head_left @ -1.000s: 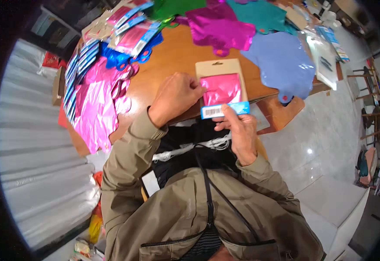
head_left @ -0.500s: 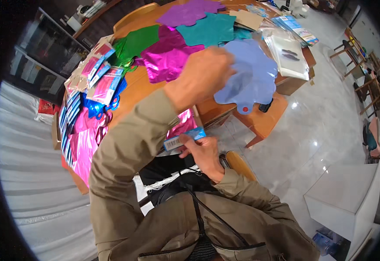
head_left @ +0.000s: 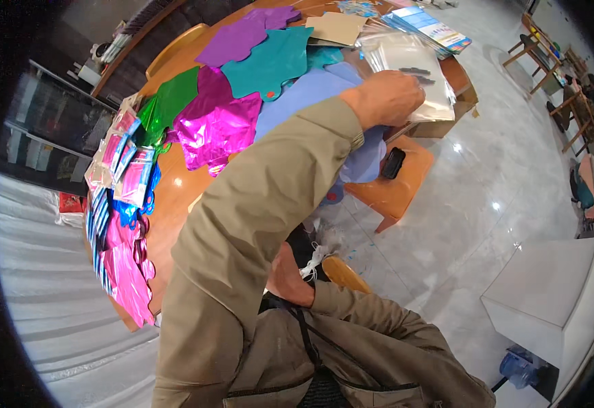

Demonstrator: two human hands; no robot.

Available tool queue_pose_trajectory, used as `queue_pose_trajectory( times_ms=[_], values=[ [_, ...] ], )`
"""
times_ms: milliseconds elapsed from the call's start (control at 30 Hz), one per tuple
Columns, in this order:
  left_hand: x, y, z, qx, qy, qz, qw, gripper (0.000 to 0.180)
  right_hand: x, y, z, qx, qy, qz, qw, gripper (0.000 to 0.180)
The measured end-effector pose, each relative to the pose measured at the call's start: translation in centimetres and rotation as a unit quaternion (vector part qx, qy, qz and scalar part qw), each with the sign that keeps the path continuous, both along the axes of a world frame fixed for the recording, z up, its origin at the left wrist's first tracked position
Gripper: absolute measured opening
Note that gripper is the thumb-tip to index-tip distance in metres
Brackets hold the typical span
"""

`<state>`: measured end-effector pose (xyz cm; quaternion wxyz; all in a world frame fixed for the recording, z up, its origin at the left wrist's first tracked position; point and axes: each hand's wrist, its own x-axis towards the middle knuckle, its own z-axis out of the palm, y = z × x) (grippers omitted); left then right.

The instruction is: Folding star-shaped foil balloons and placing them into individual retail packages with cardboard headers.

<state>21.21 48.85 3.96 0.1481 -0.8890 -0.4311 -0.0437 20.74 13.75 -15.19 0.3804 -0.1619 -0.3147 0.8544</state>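
My left hand (head_left: 386, 100) reaches across to the right, over a stack of clear plastic bags (head_left: 395, 54). Its fingers are curled together against the top bag, the fingertips partly hidden. Dark strips (head_left: 416, 73) lie on the bags just beyond the knuckles. Under my left forearm spreads a flat periwinkle foil balloon (head_left: 297, 98). My right hand (head_left: 290, 279) is low, near my lap; my left sleeve covers its fingers and whatever they hold. White string (head_left: 316, 260) hangs beside it.
Flat foil balloons in teal (head_left: 269, 61), purple (head_left: 232, 42), magenta (head_left: 218, 126) and green (head_left: 171, 98) cover the wooden table (head_left: 174, 217). Packaged pink items (head_left: 133, 180) pile up at left. A black object (head_left: 393, 163) rests on an orange stool (head_left: 405, 187). A white box (head_left: 541, 292) stands right.
My left hand has moved right, from over the periwinkle balloon onto the clear bags. My right hand, earlier holding a blue-topped package with pink foil, is now mostly behind my left sleeve. The view has shifted.
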Motion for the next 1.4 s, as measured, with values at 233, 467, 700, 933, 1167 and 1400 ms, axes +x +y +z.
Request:
queue_pose_trajectory(
  times_ms=[233, 467, 700, 933, 1167, 1400],
  values=[
    [0.1, 1.2, -1.6, 0.117, -0.020, -0.037, 0.992, 0.011, 2.1, 2.1, 3.8, 0.112, -0.058, -0.015, 0.992, 0.043],
    [3.3, 1.0, -2.5, 0.193, -0.064, 0.023, 0.979, 0.014, 2.6, 1.1, 5.4, -0.340, 0.128, 0.082, 0.928, 0.029],
    [2.1, 0.8, -0.7, 0.184, -0.112, 0.073, 0.974, 0.014, 4.5, 0.7, 6.6, -0.146, 0.035, -0.016, 0.989, 0.034],
    [-7.5, -11.8, 8.5, 0.295, -0.072, 0.138, 0.943, 0.013, 4.6, 3.2, 10.2, 0.024, -0.156, 0.143, 0.977, 0.042],
    [-15.0, -32.4, 6.7, 0.221, 0.014, 0.323, 0.920, 0.017, 8.2, 4.0, 9.9, 0.082, -0.236, 0.140, 0.958, 0.030],
    [-16.6, -44.8, 0.2, 0.120, -0.052, 0.449, 0.884, 0.017, 11.1, 2.5, 11.8, 0.102, -0.289, 0.106, 0.946, 0.029]
  ],
)
